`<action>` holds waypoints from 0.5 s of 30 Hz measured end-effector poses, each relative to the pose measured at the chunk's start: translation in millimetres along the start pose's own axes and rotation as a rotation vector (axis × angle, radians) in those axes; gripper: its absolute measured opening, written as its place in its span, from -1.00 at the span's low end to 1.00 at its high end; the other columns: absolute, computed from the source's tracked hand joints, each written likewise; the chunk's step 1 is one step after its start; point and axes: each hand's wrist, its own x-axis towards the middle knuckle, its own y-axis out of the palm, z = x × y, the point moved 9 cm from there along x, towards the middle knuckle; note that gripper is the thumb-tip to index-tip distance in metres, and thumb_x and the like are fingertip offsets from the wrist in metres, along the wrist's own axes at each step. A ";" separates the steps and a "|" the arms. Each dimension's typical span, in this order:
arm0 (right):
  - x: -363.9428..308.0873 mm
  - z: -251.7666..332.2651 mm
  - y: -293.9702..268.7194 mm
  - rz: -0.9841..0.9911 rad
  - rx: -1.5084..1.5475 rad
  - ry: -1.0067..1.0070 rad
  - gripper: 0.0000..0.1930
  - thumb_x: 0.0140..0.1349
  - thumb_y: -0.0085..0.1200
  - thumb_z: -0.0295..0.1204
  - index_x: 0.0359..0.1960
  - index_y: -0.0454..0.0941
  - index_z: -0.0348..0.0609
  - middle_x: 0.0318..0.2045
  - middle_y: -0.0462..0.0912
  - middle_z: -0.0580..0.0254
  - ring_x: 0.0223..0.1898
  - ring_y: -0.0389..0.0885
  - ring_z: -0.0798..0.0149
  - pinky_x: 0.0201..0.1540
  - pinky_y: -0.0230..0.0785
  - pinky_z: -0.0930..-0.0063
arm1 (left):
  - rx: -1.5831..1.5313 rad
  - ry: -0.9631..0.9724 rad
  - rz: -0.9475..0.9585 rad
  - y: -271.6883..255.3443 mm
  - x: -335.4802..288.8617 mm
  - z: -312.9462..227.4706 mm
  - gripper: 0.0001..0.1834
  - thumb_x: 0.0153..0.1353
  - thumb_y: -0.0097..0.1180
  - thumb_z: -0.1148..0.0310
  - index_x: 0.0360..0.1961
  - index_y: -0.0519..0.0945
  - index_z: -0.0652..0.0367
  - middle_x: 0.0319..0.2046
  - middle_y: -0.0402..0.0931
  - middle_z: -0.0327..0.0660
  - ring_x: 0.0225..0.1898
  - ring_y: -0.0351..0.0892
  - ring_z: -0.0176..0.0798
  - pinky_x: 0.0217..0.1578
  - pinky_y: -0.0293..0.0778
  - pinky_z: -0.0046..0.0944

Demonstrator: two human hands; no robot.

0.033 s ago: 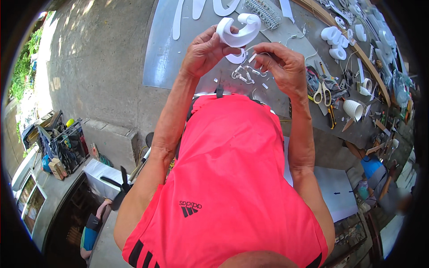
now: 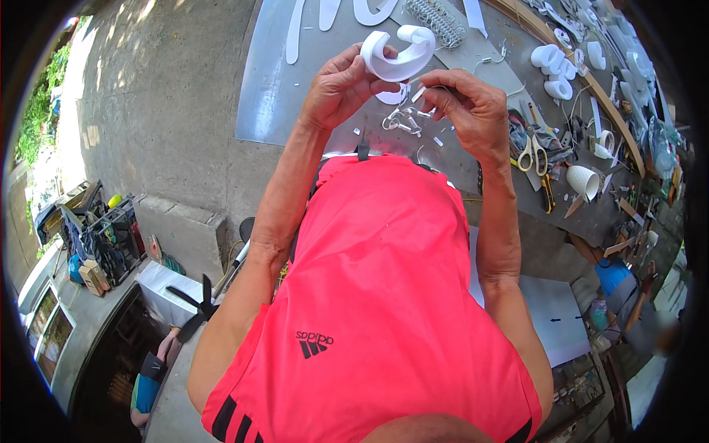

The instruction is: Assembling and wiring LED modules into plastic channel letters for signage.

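My left hand (image 2: pixel 341 85) grips a white, curved, C-shaped hollow letter (image 2: pixel 402 68), thumb on its side and fingers beneath it. Just to the right, my right hand (image 2: pixel 467 107) pinches a small white stick-like module (image 2: pixel 419 94) with a thin wire. Between and below my hands lies a tangle of white wired modules (image 2: pixel 403 120), which look like an LED string. Part of a flat white curved piece (image 2: pixel 391 96) shows behind the letter; the rest is hidden by my left hand.
The metal-topped table (image 2: pixel 258 103) carries flat white letter cut-outs (image 2: pixel 329 13) and a coiled module string (image 2: pixel 437 22). At right lie scissors (image 2: pixel 533 153), a yellow-black cutter (image 2: pixel 548 193), a white cup-shaped piece (image 2: pixel 583 181) and a wooden strip (image 2: pixel 613 111). Other people (image 2: pixel 620 284) are at the edges.
The letter and my left hand have shifted slightly right and down. The tangle of modules has swung a little. My right hand keeps its pinch, moved slightly right.
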 end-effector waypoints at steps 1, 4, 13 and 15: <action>-0.5 5.9 -0.6 -0.036 0.018 0.001 -0.85 0.28 0.19 -0.68 -0.16 0.73 -0.29 -0.30 0.73 0.23 -0.37 0.73 0.45 -0.38 0.55 0.65 | -0.020 -0.003 0.024 1.6 -4.5 3.7 -0.54 0.56 -0.08 0.30 0.34 0.36 0.35 0.22 0.48 0.01 0.23 0.51 -0.03 0.15 0.58 0.14; -1.8 17.4 1.9 -0.064 0.076 -0.010 -0.86 0.30 0.19 -0.66 -0.17 0.74 -0.26 -0.29 0.72 0.27 -0.38 0.71 0.45 -0.39 0.54 0.66 | 0.023 -0.044 0.003 3.9 -14.5 12.8 -0.54 0.56 -0.08 0.30 0.34 0.36 0.37 0.21 0.48 0.01 0.23 0.51 -0.02 0.15 0.57 0.16; -2.3 13.8 11.0 -0.220 0.032 0.008 -0.88 0.28 0.27 -0.61 -0.18 0.75 -0.24 -0.28 0.70 0.31 -0.35 0.66 0.49 -0.31 0.50 0.64 | 0.045 -0.066 0.008 18.7 -26.3 33.1 -0.56 0.54 -0.02 0.28 0.30 0.41 0.32 0.13 0.54 -0.08 0.15 0.56 -0.11 0.12 0.55 0.07; -3.5 4.0 10.1 -0.245 0.002 0.018 -0.89 0.26 0.30 -0.58 -0.19 0.76 -0.23 -0.30 0.71 0.32 -0.35 0.66 0.50 -0.30 0.50 0.63 | 0.071 -0.086 0.024 20.4 -28.9 38.4 -0.57 0.53 0.00 0.28 0.29 0.43 0.30 0.12 0.56 -0.10 0.13 0.57 -0.13 0.11 0.55 0.02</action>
